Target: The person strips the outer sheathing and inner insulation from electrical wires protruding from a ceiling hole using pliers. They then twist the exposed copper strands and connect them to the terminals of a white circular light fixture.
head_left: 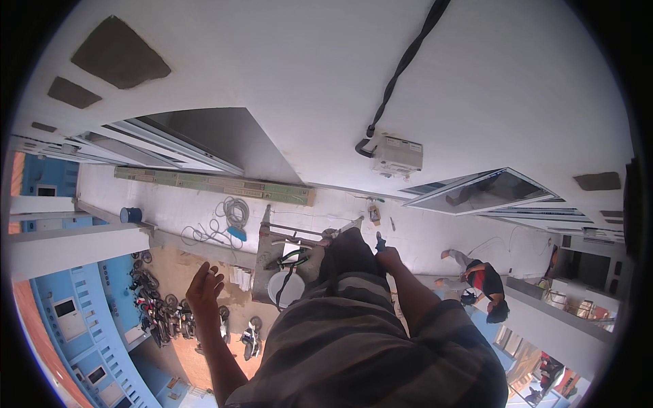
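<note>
My left hand (206, 284) hangs in the air left of the platform, fingers apart and slightly bent, holding nothing visible. My right hand (388, 258) grips a small hand tool (380, 241) with a dark blue-green part, beside my dark trousers; its exact kind is unclear. Below me is a metal platform (264, 257) bearing a white bucket (286, 289), a black strap and some green-handled tools (289, 258). On the white wall ahead, a twisted black cable (401, 64) runs into a white box (398, 156).
A co-worker (486, 282) bends over at right. A hose coil (235, 214), long green cartons (211, 187) and a blue pail (130, 215) lie on the walkway (435, 231). Beyond its edge (183, 246), motorcycles (163, 316) stand below. Windows (496, 190) open from the wall.
</note>
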{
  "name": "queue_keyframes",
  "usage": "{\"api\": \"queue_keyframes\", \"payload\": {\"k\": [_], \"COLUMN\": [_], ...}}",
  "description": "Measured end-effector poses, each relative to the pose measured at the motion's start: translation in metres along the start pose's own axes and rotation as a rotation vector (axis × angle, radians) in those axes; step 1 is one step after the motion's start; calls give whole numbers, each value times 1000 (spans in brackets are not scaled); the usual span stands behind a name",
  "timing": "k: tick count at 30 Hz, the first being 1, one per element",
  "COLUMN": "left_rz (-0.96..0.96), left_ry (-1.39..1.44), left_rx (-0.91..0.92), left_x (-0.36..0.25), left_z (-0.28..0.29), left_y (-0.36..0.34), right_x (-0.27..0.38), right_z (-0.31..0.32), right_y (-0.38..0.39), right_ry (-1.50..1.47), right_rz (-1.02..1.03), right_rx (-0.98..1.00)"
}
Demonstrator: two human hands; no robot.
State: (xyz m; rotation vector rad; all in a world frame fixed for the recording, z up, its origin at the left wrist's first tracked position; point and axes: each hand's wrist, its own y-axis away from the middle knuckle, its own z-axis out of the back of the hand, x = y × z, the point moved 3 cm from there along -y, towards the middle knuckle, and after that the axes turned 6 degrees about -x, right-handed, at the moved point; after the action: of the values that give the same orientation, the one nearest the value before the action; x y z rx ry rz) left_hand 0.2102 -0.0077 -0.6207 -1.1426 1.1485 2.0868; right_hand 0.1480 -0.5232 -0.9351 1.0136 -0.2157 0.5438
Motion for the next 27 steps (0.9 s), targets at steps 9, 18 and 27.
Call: {"api": "queue_keyframes", "payload": {"k": [9, 18, 27], "left_rz": [228, 383, 72], "left_ry": [-157, -160, -320], "left_rx": [27, 128, 153], "left_x": [82, 146, 127], "left_z": [15, 13, -15], "left_y": [14, -2, 10], "right_x": [54, 61, -8], "right_z": [-45, -42, -30], "right_y": [-16, -10, -59], "right_ry": [263, 281, 282], "right_rz": [162, 114, 152], "right_rx": [-21, -43, 4]}}
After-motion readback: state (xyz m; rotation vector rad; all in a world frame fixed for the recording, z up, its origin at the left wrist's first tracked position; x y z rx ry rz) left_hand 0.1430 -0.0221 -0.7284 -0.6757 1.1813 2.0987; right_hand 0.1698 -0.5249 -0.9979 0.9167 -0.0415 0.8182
